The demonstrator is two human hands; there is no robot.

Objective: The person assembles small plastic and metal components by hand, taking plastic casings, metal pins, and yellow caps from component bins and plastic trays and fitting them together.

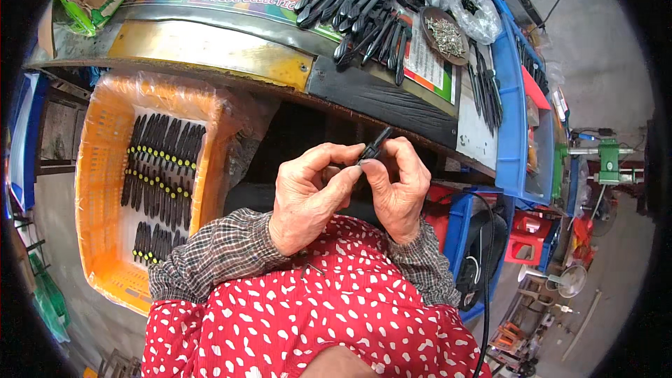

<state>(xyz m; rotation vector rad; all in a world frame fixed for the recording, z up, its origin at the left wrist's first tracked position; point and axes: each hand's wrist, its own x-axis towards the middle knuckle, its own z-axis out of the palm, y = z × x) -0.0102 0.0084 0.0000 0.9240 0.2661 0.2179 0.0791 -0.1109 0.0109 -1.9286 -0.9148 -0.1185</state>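
Both my hands meet above my lap, just off the bench edge, around a slim black piece with a narrow end pointing up and away. My left hand pinches its near end between thumb and fingers. From the other side, my right hand grips it with thumb and forefinger. The fingertips cover much of the piece, so its exact kind cannot be made out. On the bench beyond lies a heap of similar long black pieces.
An orange basket at left holds rows of black pieces with yellow-green dots. On the bench stand a dish of small metal parts and clear plastic bags. Blue bins line the right; a black cable hangs nearby.
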